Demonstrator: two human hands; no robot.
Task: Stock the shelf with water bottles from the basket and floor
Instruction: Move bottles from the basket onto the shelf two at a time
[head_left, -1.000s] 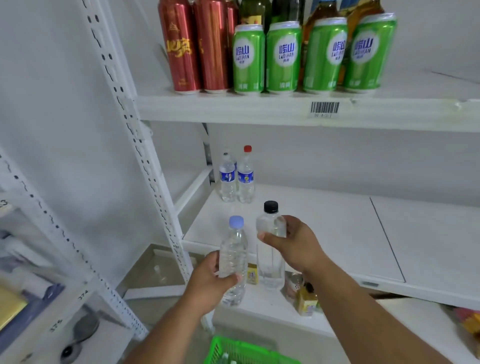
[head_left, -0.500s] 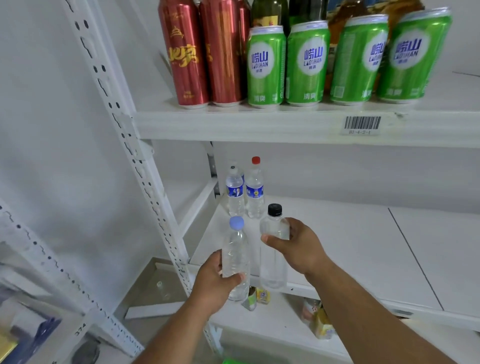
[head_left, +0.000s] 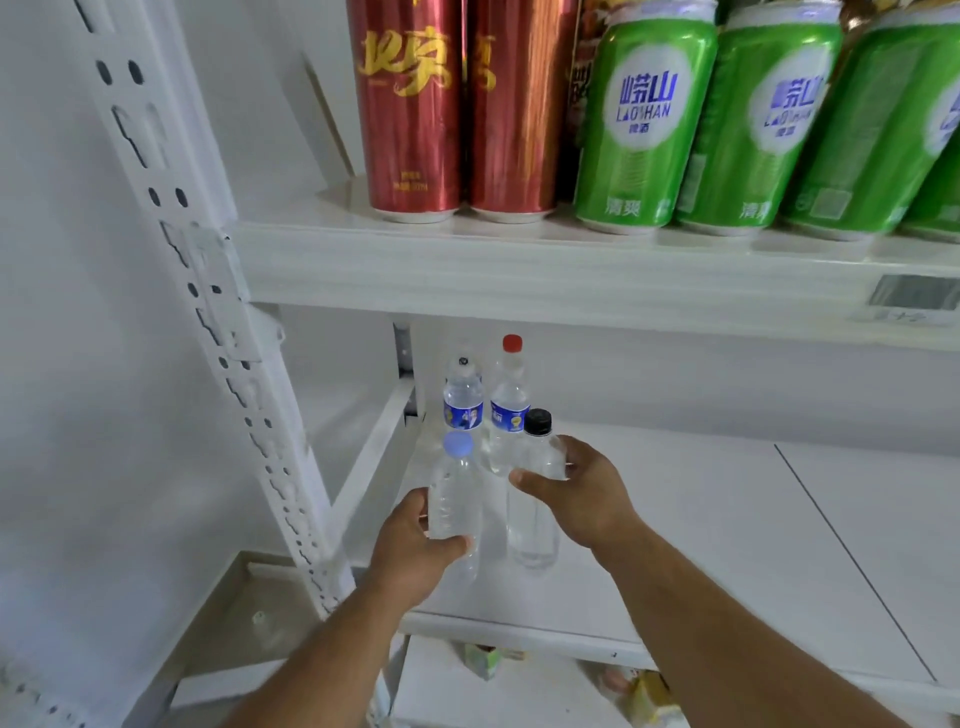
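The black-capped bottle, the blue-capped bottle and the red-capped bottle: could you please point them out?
black-capped bottle (head_left: 530, 525): head view, clear lower body.
blue-capped bottle (head_left: 451, 499): head view, clear middle body.
red-capped bottle (head_left: 512, 343): head view, its cap.

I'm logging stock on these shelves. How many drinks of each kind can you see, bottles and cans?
Water bottles: 4, one in the left hand, one in the right hand, two at the shelf back
Red cans: 2
Green cans: at least 3
Total: 9

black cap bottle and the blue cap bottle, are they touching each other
Apart. The head view shows a strip of white shelf between the blue cap bottle in the left hand and the black cap bottle in the right hand.
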